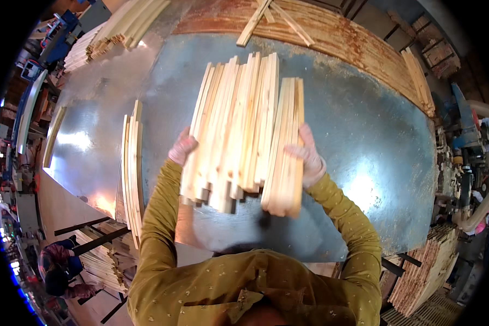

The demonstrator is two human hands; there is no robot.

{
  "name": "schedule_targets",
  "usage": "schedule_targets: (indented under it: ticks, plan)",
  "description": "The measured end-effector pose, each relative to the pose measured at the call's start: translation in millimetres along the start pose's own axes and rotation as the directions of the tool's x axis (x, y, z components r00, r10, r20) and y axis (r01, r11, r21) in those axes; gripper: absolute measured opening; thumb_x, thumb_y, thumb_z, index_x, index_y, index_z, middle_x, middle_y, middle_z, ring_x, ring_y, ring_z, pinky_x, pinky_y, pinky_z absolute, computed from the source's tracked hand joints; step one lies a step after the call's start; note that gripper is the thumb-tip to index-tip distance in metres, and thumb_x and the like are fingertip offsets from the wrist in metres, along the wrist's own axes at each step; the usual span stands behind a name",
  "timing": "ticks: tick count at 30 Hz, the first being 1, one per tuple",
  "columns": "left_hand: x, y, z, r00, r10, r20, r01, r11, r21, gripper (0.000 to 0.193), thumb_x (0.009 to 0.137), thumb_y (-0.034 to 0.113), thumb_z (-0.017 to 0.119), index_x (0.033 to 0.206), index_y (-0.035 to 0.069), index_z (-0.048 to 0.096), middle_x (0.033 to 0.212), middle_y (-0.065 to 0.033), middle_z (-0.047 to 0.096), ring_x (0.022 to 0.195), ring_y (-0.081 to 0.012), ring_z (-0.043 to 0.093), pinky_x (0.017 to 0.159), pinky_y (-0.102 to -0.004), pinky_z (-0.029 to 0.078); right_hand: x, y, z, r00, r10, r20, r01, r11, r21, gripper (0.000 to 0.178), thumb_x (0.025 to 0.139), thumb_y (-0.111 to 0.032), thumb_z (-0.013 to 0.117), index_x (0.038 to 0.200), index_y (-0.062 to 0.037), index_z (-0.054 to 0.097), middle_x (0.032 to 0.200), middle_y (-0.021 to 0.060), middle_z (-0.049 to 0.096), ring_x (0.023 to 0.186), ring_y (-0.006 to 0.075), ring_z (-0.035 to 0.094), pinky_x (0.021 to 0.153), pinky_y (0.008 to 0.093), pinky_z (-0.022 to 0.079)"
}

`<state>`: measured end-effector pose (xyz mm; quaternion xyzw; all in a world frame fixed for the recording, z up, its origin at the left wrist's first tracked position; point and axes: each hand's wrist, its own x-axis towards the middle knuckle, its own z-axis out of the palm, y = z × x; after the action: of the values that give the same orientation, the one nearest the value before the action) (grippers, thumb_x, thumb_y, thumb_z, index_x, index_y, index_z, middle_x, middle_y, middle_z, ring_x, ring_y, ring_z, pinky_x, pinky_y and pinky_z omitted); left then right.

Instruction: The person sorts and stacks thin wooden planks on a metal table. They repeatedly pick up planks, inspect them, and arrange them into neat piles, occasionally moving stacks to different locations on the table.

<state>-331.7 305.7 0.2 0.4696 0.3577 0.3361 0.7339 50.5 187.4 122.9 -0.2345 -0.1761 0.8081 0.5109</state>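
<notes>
A wide row of pale wooden strips (236, 119) lies side by side in front of me, with uneven near ends. My left hand (183, 146), in a thin whitish glove, is closed against the left edge of this row; some of its fingers are hidden. At the right a narrower bundle of wooden strips (282, 152) sits slightly apart from the row and nearer to me at its lower end. My right hand (309, 155), gloved alike, grips that bundle by its right side, thumb over the top.
The strips are over a grey metal-topped table (364, 136). Further left are a few strips (132, 168) and a single strip (54, 136). A stack of strips (119, 32) stands at the back left. Loose pieces (254, 22) cross on a rusty board (342, 38). Another person (60, 266) is at lower left.
</notes>
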Motion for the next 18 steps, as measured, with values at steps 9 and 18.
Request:
schedule_targets:
  ticks: [9,18]
  plan:
    - [-5.0,15.1,92.5,0.834,-0.145,-0.533,0.546,0.354,0.759,0.087,0.089,0.051,0.066,0.156,0.013,0.024,0.155,-0.0216,0.034,0.140,-0.0359,0.039,0.116,-0.0393,0.033,-53.9,32.0,-185.0,0.967,-0.170,0.192,0.134,-0.301,-0.944,0.050,0.089,-0.026,0.070,0.128,-0.0002,0.053,0.119,0.0219,0.052,0.118,0.0378,0.050,0.103,0.0464,0.041]
    - [1.9,-44.5,73.7,0.778,0.021,-0.628,0.569,0.399,0.718,0.089,0.088,0.052,0.066,0.155,0.009,0.025,0.158,-0.0200,0.029,0.145,-0.0349,0.032,0.117,-0.0411,0.032,-4.3,51.5,-152.7,0.744,-0.529,-0.408,-0.523,-0.081,-0.849,0.073,0.086,-0.039,0.072,0.141,0.0001,0.045,0.142,0.0243,0.045,0.129,0.0373,0.048,0.110,0.0410,0.040]
